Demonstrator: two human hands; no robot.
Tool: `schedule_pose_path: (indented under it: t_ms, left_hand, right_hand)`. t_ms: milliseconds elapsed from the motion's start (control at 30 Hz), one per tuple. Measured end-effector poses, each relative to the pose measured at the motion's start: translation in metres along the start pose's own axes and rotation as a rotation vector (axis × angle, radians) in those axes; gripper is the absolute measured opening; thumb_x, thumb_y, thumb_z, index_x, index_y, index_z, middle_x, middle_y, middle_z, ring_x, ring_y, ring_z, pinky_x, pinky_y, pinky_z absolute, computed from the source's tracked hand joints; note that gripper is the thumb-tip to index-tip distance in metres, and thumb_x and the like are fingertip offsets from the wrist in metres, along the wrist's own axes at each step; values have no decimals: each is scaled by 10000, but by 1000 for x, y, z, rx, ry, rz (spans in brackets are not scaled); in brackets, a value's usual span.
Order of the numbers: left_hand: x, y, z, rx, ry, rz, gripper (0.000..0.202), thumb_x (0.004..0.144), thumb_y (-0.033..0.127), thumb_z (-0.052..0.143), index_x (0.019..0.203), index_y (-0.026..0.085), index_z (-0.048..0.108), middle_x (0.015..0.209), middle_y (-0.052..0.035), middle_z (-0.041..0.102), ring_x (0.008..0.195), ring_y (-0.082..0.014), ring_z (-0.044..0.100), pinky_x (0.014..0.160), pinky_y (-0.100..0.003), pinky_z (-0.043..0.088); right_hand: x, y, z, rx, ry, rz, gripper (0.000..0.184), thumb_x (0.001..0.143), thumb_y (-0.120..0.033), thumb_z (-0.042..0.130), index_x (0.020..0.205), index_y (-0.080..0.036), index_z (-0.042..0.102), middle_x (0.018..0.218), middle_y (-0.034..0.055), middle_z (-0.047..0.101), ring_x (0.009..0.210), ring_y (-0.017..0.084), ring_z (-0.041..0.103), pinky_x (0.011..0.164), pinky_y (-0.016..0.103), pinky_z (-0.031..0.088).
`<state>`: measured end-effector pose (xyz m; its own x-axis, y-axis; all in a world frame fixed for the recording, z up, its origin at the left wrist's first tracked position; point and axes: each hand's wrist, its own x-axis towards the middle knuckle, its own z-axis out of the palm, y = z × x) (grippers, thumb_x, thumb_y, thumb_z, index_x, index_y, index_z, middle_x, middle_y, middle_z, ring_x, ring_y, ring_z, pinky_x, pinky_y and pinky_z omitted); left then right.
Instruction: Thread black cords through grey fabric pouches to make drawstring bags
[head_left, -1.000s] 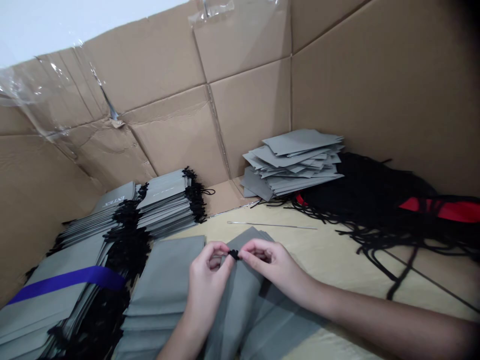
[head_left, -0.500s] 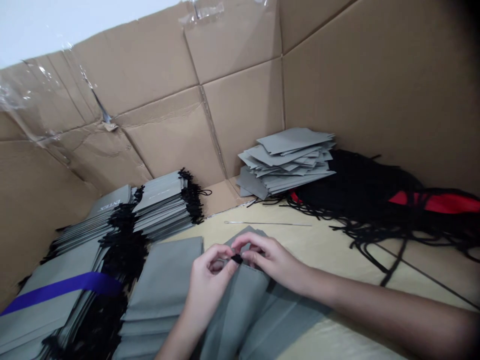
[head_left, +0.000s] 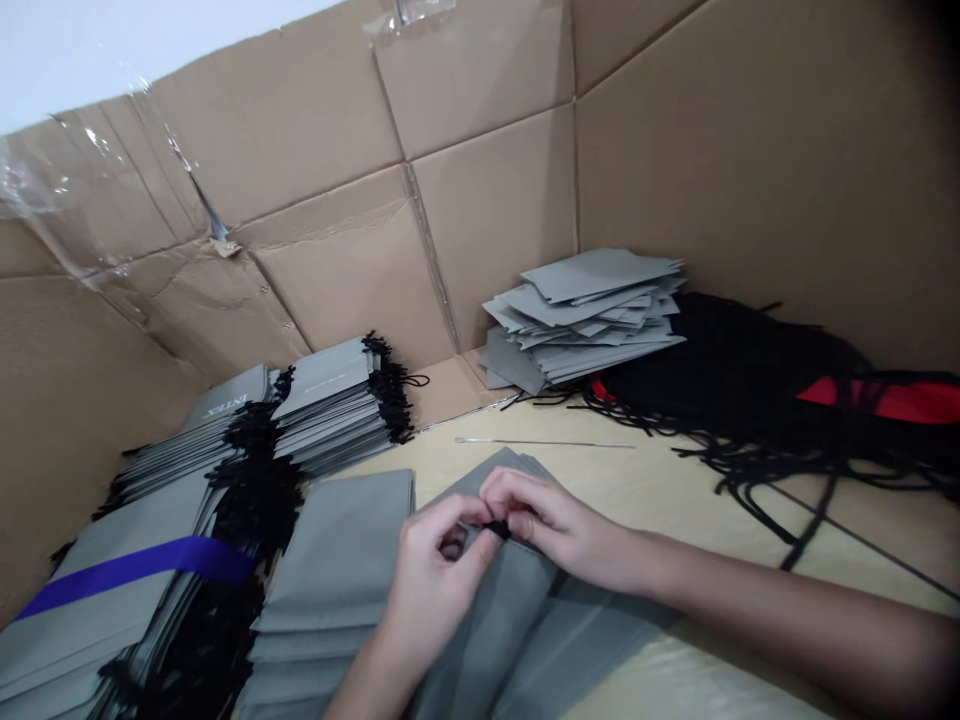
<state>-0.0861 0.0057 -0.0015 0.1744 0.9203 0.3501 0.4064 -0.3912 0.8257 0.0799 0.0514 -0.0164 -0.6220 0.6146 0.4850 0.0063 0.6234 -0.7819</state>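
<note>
Both hands meet over a grey fabric pouch [head_left: 491,610] that lies on further grey pouches. A short black cord [head_left: 496,528] shows at the pouch's upper edge, bunched between my fingers. My left hand [head_left: 442,565] pinches it from the left with thumb and forefinger. From the right, my right hand [head_left: 547,520] pinches the same cord, its fingertips almost touching the left ones. The cord's ends are hidden by the fingers. Just beyond the hands, a thin metal rod [head_left: 544,442] with a looped end lies on the pale table surface [head_left: 720,540].
A stack of grey pouches [head_left: 337,550] stands left of my hands. Farther left are corded bundles, one under a purple band [head_left: 135,570]. Loose grey pouches [head_left: 600,275] are piled at the back, beside a heap of black cords [head_left: 750,350] with a red tie. Cardboard walls [head_left: 480,200] surround everything.
The whole view has shifted slightly, so things sit a little farther right. Both hands still pinch the black cord, with the fingertips a bit closer together.
</note>
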Motion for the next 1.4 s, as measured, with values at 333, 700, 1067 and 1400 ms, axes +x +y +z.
schedule_pose_path:
  t_ms: [333,700,1067,1400]
  left_hand:
    - [-3,-2,-3,441,-107,273,280,814,95,417,919,232,639,797,-53,613,688,-163,572,598,-210,400]
    - [-1,-11,-2,291,-4,96,204,783,160,514,934,255,614,829,-16,644,575,-132,540,563,-204,382]
    - [10,-20,1,77,73,-185,293,674,230,657,910,205,485,625,64,560,473,-96,453,499,-194,327]
    - [-1,-11,2,190,-177,-40,441,772,212,585,1151,254,363,829,13,680,726,-165,618,647,-240,404]
  right_hand:
    - [-1,6,16,439,43,262,92,829,-255,469,808,-216,388,739,-39,381,695,122,366,635,221,306]
    - [0,10,11,516,20,393,188,854,-413,451,862,-228,420,620,-65,328,501,90,260,457,203,180]
    - [3,13,4,225,-17,360,324,836,-513,465,1021,-251,502,738,-37,474,481,73,361,419,191,240]
    - [8,9,-5,203,-199,329,254,872,-403,456,765,-178,505,606,-36,492,512,79,397,465,193,286]
